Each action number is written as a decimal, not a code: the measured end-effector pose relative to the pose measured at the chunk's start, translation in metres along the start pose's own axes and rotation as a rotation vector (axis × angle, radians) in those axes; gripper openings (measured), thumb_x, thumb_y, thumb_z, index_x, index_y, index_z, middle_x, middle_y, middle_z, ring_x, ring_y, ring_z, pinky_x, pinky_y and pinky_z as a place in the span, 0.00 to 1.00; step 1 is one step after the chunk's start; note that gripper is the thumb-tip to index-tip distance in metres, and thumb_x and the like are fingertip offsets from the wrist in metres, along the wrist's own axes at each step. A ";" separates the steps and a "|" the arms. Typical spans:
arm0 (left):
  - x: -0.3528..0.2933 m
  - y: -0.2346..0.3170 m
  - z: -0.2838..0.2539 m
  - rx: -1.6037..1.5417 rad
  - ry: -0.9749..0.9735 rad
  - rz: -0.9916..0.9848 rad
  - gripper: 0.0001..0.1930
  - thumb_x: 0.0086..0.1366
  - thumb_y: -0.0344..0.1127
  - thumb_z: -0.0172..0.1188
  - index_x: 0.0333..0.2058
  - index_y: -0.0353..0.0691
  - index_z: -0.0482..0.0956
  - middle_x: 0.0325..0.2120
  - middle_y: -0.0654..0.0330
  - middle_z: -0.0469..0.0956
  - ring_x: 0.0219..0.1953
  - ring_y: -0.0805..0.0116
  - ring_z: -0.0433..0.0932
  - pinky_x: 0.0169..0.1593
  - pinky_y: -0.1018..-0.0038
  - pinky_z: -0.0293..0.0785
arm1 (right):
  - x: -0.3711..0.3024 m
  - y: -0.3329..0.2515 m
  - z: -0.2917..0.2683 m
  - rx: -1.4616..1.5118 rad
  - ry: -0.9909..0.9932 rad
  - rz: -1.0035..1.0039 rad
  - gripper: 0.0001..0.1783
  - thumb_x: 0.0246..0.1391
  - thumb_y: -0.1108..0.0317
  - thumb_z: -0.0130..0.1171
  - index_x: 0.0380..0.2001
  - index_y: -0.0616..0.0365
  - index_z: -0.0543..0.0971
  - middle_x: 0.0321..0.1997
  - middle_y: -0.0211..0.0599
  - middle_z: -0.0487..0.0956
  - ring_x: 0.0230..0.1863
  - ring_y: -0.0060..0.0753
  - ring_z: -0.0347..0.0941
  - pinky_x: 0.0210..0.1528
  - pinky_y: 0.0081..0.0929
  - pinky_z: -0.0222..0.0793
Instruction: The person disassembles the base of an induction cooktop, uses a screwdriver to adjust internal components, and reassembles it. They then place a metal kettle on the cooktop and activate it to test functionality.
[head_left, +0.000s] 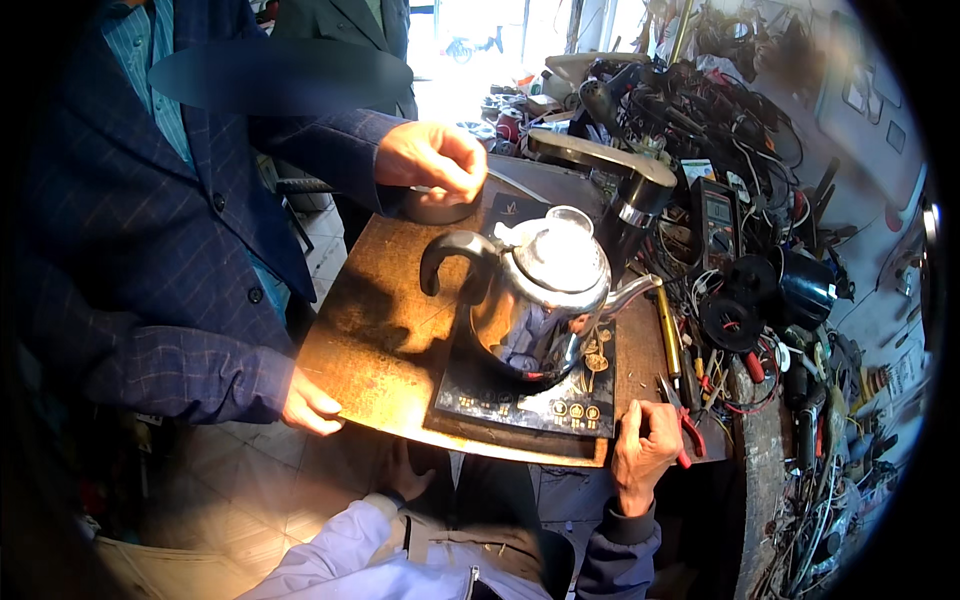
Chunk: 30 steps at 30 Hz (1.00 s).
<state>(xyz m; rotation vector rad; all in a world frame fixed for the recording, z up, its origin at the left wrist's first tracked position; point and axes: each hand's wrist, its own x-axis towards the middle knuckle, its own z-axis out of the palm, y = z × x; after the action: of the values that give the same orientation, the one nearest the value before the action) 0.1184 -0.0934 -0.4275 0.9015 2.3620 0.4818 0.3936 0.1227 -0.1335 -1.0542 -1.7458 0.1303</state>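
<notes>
A shiny steel kettle with a black handle and a lid stands on a black glass induction cooktop. The cooktop lies on a worn wooden table. At the table's near edge, beside the cooktop's front right corner, my right hand has its fingers curled in; whatever may be inside them is hidden. Red-handled pliers lie just right of it. My left hand hangs low in shadow by my leg, under the table's near edge, fingers apart and apparently holding nothing.
A person in a dark checked jacket stands at the left, one hand on the table edge, the other raised near the kettle. A lamp-like arm, a multimeter, a yellow screwdriver and tangled cables crowd the right.
</notes>
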 end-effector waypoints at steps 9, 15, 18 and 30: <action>-0.006 0.018 -0.017 0.025 -0.089 -0.094 0.61 0.57 0.60 0.72 0.77 0.48 0.40 0.75 0.34 0.48 0.73 0.26 0.53 0.71 0.38 0.60 | 0.001 -0.006 -0.001 -0.001 0.001 0.018 0.03 0.57 0.79 0.64 0.30 0.66 0.81 0.28 0.42 0.79 0.29 0.42 0.76 0.35 0.34 0.70; 0.005 -0.008 0.008 0.007 -0.005 -0.017 0.62 0.57 0.62 0.71 0.78 0.49 0.38 0.75 0.35 0.47 0.72 0.24 0.54 0.69 0.37 0.62 | 0.000 -0.003 0.000 0.002 0.011 0.016 0.03 0.57 0.79 0.64 0.29 0.67 0.81 0.27 0.42 0.79 0.29 0.42 0.76 0.36 0.33 0.70; 0.003 -0.004 0.007 0.014 0.005 -0.026 0.62 0.56 0.61 0.72 0.78 0.48 0.38 0.75 0.36 0.48 0.72 0.24 0.55 0.68 0.36 0.63 | 0.000 -0.004 0.000 0.005 0.005 0.023 0.03 0.57 0.79 0.64 0.29 0.66 0.81 0.27 0.42 0.78 0.29 0.42 0.76 0.36 0.33 0.70; -0.006 0.013 -0.012 -0.008 0.008 0.005 0.61 0.56 0.56 0.74 0.77 0.46 0.40 0.73 0.34 0.53 0.71 0.29 0.58 0.70 0.43 0.63 | 0.002 -0.006 -0.001 0.025 0.007 0.011 0.03 0.56 0.79 0.64 0.29 0.66 0.80 0.28 0.43 0.78 0.29 0.43 0.76 0.35 0.35 0.70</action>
<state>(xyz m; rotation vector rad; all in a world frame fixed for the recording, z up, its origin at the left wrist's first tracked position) 0.1207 -0.0896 -0.4092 0.9039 2.3635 0.4979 0.3908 0.1196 -0.1286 -1.0447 -1.7283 0.1549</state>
